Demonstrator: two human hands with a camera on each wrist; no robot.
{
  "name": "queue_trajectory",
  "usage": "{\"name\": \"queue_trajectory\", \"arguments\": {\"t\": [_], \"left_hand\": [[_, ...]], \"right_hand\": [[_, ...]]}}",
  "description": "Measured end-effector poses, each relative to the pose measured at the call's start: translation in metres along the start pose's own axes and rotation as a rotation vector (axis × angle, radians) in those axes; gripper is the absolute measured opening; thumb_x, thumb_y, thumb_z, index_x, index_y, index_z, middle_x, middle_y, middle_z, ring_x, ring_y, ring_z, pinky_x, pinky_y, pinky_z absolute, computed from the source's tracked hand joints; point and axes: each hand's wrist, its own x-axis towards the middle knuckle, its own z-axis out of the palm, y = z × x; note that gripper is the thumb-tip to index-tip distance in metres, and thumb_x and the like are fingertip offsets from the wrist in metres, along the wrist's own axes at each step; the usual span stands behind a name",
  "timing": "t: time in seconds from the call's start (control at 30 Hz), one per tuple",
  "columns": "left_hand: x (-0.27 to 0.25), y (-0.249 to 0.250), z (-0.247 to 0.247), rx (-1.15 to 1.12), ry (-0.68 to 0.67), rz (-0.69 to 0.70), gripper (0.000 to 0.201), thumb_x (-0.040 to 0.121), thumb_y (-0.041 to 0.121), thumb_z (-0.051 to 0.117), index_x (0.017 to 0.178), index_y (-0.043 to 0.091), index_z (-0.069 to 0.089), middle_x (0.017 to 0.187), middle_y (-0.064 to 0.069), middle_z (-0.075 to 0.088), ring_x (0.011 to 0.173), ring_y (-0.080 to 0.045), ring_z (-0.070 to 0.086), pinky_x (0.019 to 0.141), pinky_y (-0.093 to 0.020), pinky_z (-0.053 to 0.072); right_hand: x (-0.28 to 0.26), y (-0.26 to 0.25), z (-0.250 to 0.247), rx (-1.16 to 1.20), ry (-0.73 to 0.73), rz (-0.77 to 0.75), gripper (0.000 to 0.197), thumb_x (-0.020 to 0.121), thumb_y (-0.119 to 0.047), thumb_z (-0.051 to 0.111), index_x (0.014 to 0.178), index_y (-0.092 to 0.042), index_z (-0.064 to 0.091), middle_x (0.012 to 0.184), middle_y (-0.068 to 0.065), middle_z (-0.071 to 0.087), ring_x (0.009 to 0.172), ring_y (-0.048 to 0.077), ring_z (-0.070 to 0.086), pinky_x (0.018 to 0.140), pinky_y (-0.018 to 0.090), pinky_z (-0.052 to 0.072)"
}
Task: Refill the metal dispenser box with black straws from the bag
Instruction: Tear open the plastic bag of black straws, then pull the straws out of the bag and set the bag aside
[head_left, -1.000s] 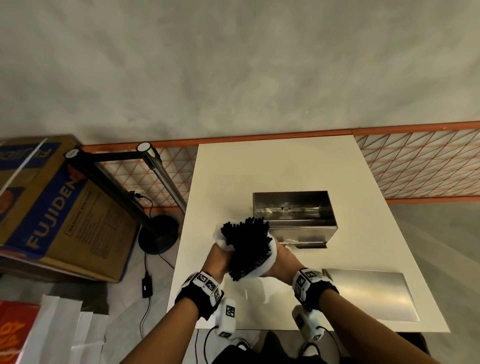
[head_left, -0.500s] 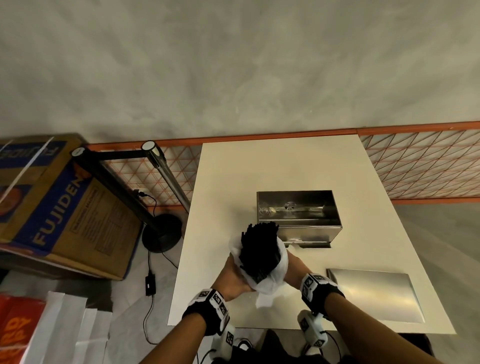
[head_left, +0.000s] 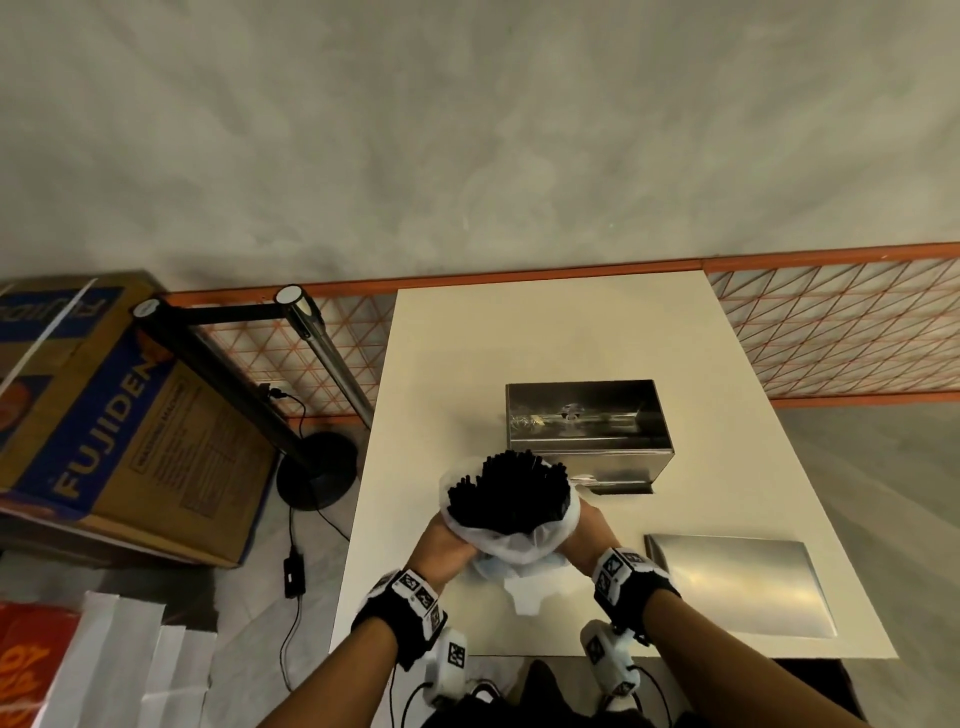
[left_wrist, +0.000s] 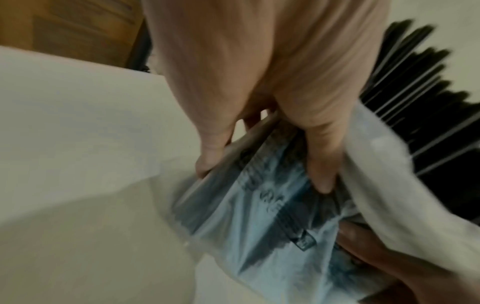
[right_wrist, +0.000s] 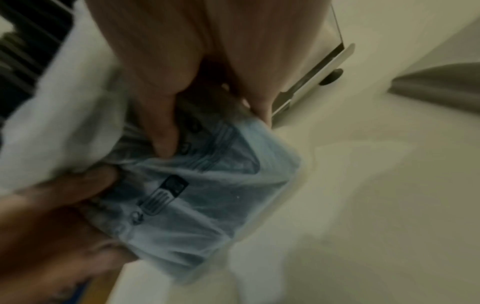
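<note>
A bundle of black straws (head_left: 511, 493) stands upright in a clear plastic bag (head_left: 511, 551) pushed down around its lower half. My left hand (head_left: 441, 545) grips the bag and straws from the left, my right hand (head_left: 584, 535) from the right. The bundle is held just in front of the open metal dispenser box (head_left: 584, 426) on the white table (head_left: 545, 332). In the left wrist view my left hand (left_wrist: 262, 131) curls around the bag (left_wrist: 262, 216) with straws (left_wrist: 426, 115) fanning out above. In the right wrist view my right hand (right_wrist: 207, 98) clutches the bag (right_wrist: 213, 201).
The box's flat metal lid (head_left: 737, 587) lies on the table at the near right. A cardboard box (head_left: 114, 426) and a barrier post (head_left: 317, 467) stand on the floor at the left. An orange mesh fence (head_left: 841, 332) runs behind the table.
The bundle went from leaning left to upright and its straw tips have fanned out wider. The bag has slid lower on the straws. Both hands stay on it.
</note>
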Motion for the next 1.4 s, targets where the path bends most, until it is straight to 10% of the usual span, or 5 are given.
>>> {"name": "queue_trajectory", "arguments": {"t": [0.2,0.33,0.47,0.63,1.4], "left_hand": [[0.013,-0.05,-0.004,0.143,-0.057,-0.029,0.063,0.058,0.069,0.089,0.109,0.034,0.075,0.11,0.005,0.077,0.11,-0.018,0.07,0.1,-0.05,0.054],[-0.008,0.007,0.002,0.035,-0.081,-0.005,0.038,0.074,0.039,0.077,0.109,0.027,0.069,0.107,0.001,0.074,0.105,-0.012,0.07,0.098,-0.038,0.056],[-0.018,0.034,-0.006,0.065,-0.052,0.012,0.027,0.086,-0.002,0.063,0.104,0.017,0.06,0.1,0.0,0.065,0.095,-0.019,0.063,0.085,-0.03,0.055],[-0.016,0.055,-0.018,0.196,0.059,0.123,0.021,0.096,0.034,0.051,0.114,0.023,0.052,0.09,-0.004,0.051,0.078,-0.016,0.049,0.058,-0.02,0.051],[0.004,0.162,0.009,0.131,-0.303,0.376,0.107,0.067,0.012,0.091,0.154,0.026,0.029,0.141,0.008,0.053,0.126,-0.005,0.056,0.108,-0.026,0.046]], "right_hand": [[-0.02,0.003,0.009,0.016,-0.062,-0.002,0.022,0.093,-0.029,0.059,0.113,-0.02,0.057,0.112,0.005,0.06,0.101,0.018,0.055,0.085,0.025,0.04],[-0.03,-0.018,-0.004,0.228,-0.044,-0.196,0.022,0.086,-0.024,0.066,0.079,-0.029,0.046,0.082,-0.009,0.049,0.093,0.017,0.045,0.08,0.028,0.045],[-0.04,-0.047,-0.033,0.192,0.109,-0.306,0.044,0.089,-0.027,0.068,0.128,-0.013,0.053,0.116,0.006,0.058,0.105,0.018,0.054,0.082,0.012,0.036],[-0.051,-0.079,-0.055,-0.06,0.124,-0.252,0.045,0.091,-0.035,0.061,0.13,-0.014,0.053,0.119,0.013,0.066,0.106,0.032,0.063,0.085,0.032,0.046],[-0.099,-0.07,-0.177,-0.437,0.259,-0.326,0.054,0.077,-0.053,0.063,0.126,-0.039,0.046,0.116,-0.011,0.067,0.102,0.017,0.066,0.09,0.035,0.051]]}}
